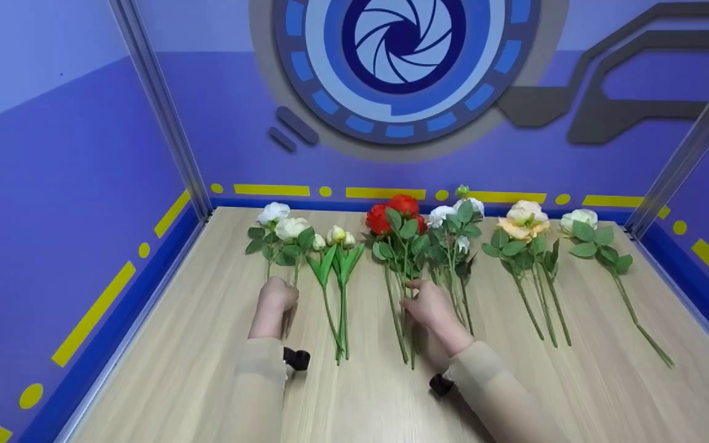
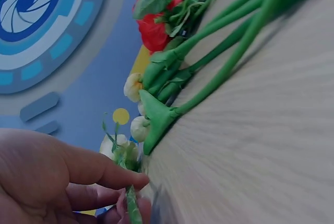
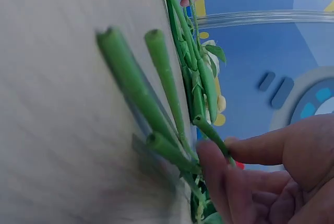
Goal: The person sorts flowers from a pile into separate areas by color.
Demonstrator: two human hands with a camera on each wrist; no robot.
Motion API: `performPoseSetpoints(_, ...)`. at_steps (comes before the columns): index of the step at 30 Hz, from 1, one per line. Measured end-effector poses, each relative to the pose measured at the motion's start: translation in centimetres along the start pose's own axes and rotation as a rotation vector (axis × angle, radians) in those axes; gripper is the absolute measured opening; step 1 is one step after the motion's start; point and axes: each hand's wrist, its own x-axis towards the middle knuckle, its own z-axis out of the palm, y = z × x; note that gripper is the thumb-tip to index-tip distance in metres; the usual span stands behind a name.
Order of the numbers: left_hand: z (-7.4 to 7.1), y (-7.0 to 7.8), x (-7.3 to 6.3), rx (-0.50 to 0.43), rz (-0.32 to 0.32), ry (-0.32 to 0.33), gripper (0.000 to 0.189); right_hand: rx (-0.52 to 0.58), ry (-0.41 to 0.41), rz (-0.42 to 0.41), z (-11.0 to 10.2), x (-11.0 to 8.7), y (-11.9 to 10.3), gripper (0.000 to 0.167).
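Note:
My left hand (image 1: 277, 295) pinches the stem of a white rose (image 1: 293, 228) at the left of the table. Another white rose (image 1: 273, 213) lies beside it, its stem running under that hand. In the left wrist view, thumb and fingertips close on a green stem (image 2: 133, 205) low over the wood. My right hand (image 1: 431, 304) holds one stem (image 3: 213, 135) of the red roses (image 1: 404, 204) between thumb and fingers, while other stems (image 3: 128, 72) of the bunch lie alongside. Pale yellow tulips (image 1: 336, 235) lie between the two hands.
White roses (image 1: 442, 216) lie right against the red bunch. Farther right are peach roses (image 1: 524, 220) and a single white rose (image 1: 579, 219) with a long stem. Blue panels (image 1: 225, 135) stand along the back and sides of the wooden table (image 1: 176, 369).

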Motion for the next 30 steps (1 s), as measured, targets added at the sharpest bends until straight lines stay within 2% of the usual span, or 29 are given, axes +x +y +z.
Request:
performPoseSetpoints(3, 0.0, 0.1, 0.0, -0.118, -0.029, -0.003, 0.032, -0.089, 0.023, -0.028, 0.0, -0.2, 0.0, 0.043)
performPoseSetpoints(7, 0.4, 0.5, -0.3, -0.368, -0.06, -0.015, 0.003, -0.107, -0.005, -0.023, 0.2, -0.4, 0.3, 0.044)
performPoseSetpoints(9, 0.6, 0.8, -0.5, -0.48, -0.057, -0.018, 0.009, -0.099, -0.016, -0.011, 0.3, -0.4, 0.4, 0.044)
performPoseSetpoints(11, 0.8, 1.2, -0.8, -0.552, -0.049, -0.015, 0.012, -0.093, -0.017, -0.003, 0.3, -0.4, 0.6, 0.045)
performPoseSetpoints(13, 1.0, 1.6, -0.9, -0.578, -0.029, -0.011, 0.017, -0.086, -0.018, 0.004, 0.3, -0.4, 0.6, 0.045)
performPoseSetpoints(18, 1.2, 2.5, -1.5, -0.548, 0.017, -0.002, 0.03, -0.085, -0.02, 0.01, 0.1, -0.4, 0.7, 0.047)
performPoseSetpoints(26, 1.8, 3.9, -2.2, -0.638, 0.069, -0.034, 0.027, -0.101, 0.011, 0.001, -0.3, -0.5, 0.7, 0.052)
performPoseSetpoints(30, 2.4, 4.5, -2.7, -0.636, 0.113, -0.042, 0.029, -0.099, 0.068, -0.057, -0.3, -0.8, 0.0, 0.042)
